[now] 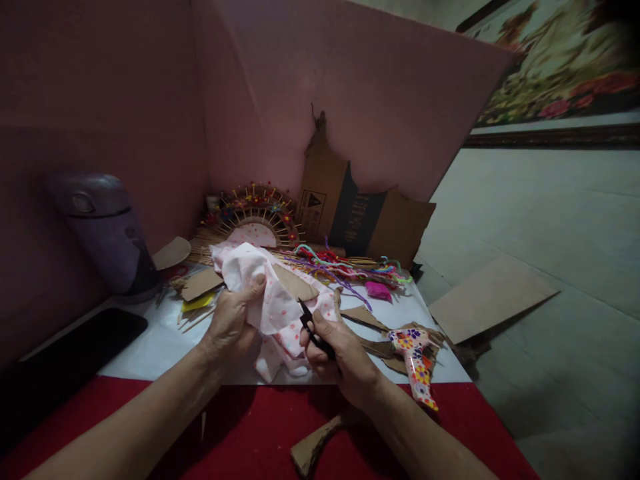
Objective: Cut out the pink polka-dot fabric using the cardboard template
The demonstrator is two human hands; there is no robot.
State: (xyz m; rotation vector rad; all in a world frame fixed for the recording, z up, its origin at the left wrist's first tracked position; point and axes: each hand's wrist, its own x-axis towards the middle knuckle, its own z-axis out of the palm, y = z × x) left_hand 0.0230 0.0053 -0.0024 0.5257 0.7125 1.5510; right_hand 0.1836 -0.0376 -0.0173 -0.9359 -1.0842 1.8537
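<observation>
At 9 o'clock from the dotted cloth [273, 303], the left hand [231, 325] is clamped on its bunched folds, thumb on top, and holds it above the white tabletop [150, 347], it seems to keep the edge tight toward the blades. At 4 o'clock from the cloth, the right hand [340, 357] is closed around small black scissors [307, 320], their tips at the cloth's edge. The flowered glue gun [417, 363] lies near at 3 o'clock of this hand, probably for easy reach.
</observation>
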